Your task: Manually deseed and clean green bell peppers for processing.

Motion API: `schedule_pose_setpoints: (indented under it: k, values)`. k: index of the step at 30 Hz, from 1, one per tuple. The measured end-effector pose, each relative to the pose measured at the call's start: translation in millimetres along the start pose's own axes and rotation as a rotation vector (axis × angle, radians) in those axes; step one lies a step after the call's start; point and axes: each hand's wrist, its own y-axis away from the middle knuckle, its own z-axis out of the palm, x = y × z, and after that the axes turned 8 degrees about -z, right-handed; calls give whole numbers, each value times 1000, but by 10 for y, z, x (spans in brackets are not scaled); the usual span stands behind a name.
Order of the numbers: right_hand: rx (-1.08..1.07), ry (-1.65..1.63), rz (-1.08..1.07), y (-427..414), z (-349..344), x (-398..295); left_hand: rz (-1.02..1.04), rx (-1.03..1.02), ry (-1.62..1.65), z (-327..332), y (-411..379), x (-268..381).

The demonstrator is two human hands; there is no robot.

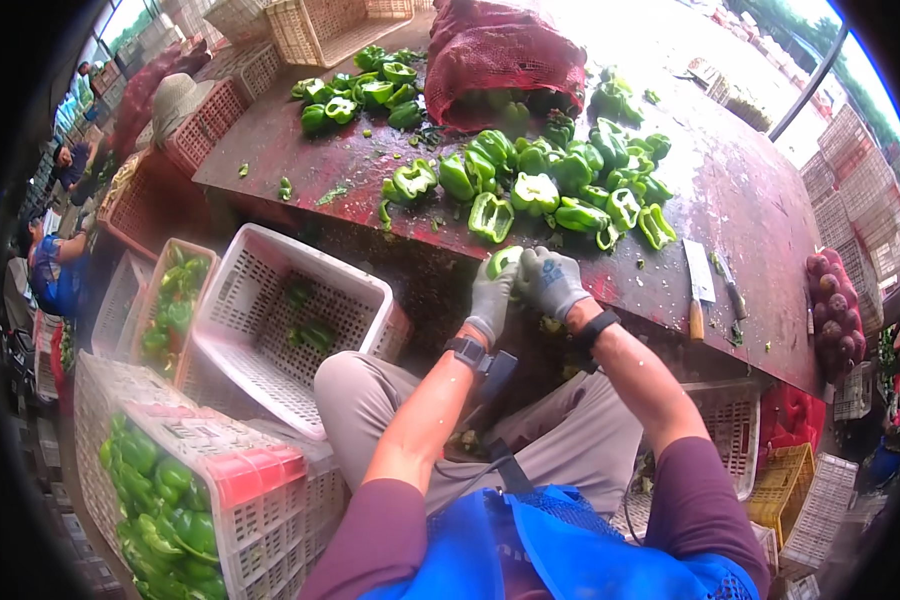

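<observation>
My left hand point(491, 292), in a light grey work glove, grips a cut green bell pepper point(504, 261) just off the near edge of the table point(435, 236). Against the pepper's right side press the curled fingers of my gloved right hand point(553, 281); its palm side is hidden. Just beyond both hands lies a pile of whole and halved green bell peppers point(570, 169), some with pale insides facing up. To the right, a cleaver point(697, 277) with a wooden handle rests on the tabletop, beside a smaller knife point(731, 285).
A red mesh sack point(502, 56) opens toward me, peppers inside. More cut peppers point(375, 90) lie to its left. A white plastic crate point(379, 289) at my left knee holds a few peppers; another crate point(262, 510) is heaped with them. A mesh bag point(836, 315) hangs at the table's right edge.
</observation>
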Motion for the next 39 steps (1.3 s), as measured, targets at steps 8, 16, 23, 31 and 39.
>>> schedule_pose_setpoints:
  k: [8,16,23,31,39]
  values:
    - [214,-314,-66,75,-242,-292,362,-9,-270,-388,269,250]
    - [168,-1334,-52,257,-184,-496,295,-91,-455,-663,538,504]
    - [-280,-1542,434,847,-828,-146,559,198,-1512,-821,931,1181]
    - [-538,245,612,2359,-1223,1470,240,349,-1973,-1592,696,1625]
    - [-49,-181,62,727,-905,537,814,214,-1878,-238,-658,749]
